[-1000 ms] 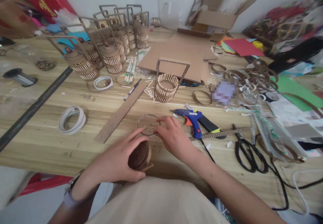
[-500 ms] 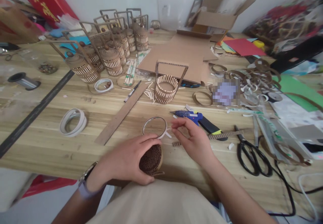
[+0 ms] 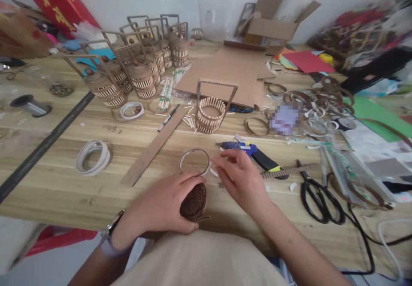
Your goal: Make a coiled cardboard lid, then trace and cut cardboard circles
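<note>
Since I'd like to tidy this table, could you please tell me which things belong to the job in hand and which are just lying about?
Seemingly in use:
coiled brown roll, held in left hand
thin ring, beside right hand
possibly blue glue gun

Apparently lying about:
black scissors
pen
metal spool
red paper

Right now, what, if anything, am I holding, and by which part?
Your left hand holds the corrugated cardboard coil around its side. I can't tell whether your right hand, beside the ring, pinches anything.
</note>
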Demonstrator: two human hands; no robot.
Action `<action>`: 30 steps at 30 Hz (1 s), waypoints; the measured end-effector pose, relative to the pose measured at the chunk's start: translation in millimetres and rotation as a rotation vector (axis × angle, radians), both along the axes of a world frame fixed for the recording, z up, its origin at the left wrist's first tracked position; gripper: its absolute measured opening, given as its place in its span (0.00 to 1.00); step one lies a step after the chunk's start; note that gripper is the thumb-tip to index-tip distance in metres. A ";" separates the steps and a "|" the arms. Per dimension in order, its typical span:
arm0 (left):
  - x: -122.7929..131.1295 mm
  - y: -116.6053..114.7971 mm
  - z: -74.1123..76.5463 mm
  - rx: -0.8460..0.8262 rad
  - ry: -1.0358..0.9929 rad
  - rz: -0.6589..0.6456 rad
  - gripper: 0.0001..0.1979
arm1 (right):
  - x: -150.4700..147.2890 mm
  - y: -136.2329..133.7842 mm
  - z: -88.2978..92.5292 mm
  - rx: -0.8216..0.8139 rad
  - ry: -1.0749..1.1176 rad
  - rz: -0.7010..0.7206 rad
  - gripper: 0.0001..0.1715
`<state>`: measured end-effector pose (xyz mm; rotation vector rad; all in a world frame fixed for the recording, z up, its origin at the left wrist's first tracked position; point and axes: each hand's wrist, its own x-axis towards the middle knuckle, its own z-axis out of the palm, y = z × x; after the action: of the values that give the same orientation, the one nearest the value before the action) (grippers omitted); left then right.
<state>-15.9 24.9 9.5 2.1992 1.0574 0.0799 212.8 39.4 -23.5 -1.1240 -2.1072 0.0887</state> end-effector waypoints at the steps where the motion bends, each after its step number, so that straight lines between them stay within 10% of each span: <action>1: 0.2 -0.5 0.3 0.002 -0.003 0.002 0.39 | -3.2 -0.4 -0.9 0.029 -0.038 0.025 0.13; 14: 3.3 -6.1 -4.2 0.000 -0.086 0.066 0.41 | -9.6 -8.3 0.7 0.145 -0.214 -0.098 0.08; 24: 0.7 -15.7 -5.2 -0.033 -0.214 0.065 0.46 | -2.2 5.6 -3.1 -0.463 0.606 -0.110 0.04; 30: -1.1 -11.2 -11.7 -0.012 -0.155 0.285 0.38 | 6.4 -1.8 6.1 -0.637 1.019 -0.127 0.09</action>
<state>-17.0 13.7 -2.2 1.9824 1.2700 0.3643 219.2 37.6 -17.4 -1.1807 -1.0875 1.0855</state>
